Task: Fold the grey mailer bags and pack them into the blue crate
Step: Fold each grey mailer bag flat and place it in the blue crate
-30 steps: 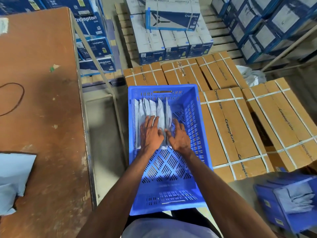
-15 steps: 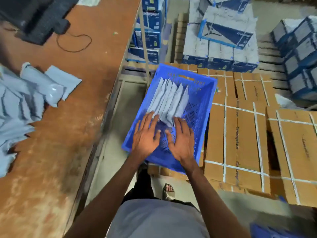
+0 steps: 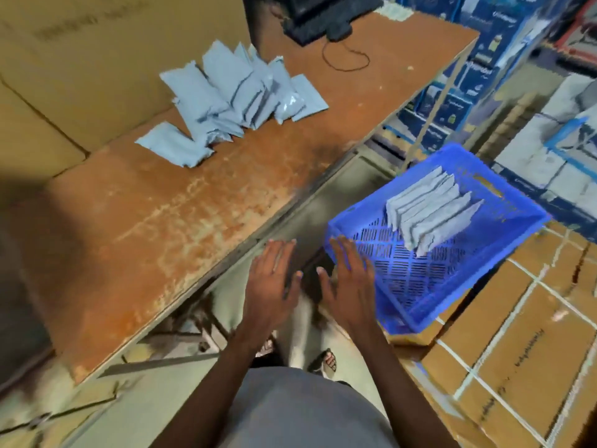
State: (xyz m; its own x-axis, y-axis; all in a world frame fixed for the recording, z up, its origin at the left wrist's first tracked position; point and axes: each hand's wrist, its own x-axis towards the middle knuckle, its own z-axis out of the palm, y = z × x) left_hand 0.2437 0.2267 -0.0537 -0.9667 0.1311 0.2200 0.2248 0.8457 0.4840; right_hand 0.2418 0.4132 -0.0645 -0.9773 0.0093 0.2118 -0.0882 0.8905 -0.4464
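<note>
The blue crate (image 3: 420, 286) sits at the right on strapped cardboard boxes. A row of folded grey mailer bags (image 3: 429, 211) stands on edge at its far end. More grey mailer bags (image 3: 232, 98) lie in a loose pile on the brown table (image 3: 161, 227) at upper left. My left hand (image 3: 273, 282) hovers flat over the gap between table and crate, fingers straight, holding nothing. My right hand (image 3: 350, 282) is spread flat beside it, its fingertips at the crate's near left corner, empty too.
Strapped cardboard boxes (image 3: 517, 367) fill the lower right. Blue and white cartons (image 3: 468, 79) are stacked behind the crate. A black device with a cable (image 3: 323, 24) sits at the table's far end. A large cardboard sheet (image 3: 64, 76) leans at the left.
Both hands have left the bags in the crate and drawn back to its near left corner. The view has swung left, bringing the table's bag pile into sight.
</note>
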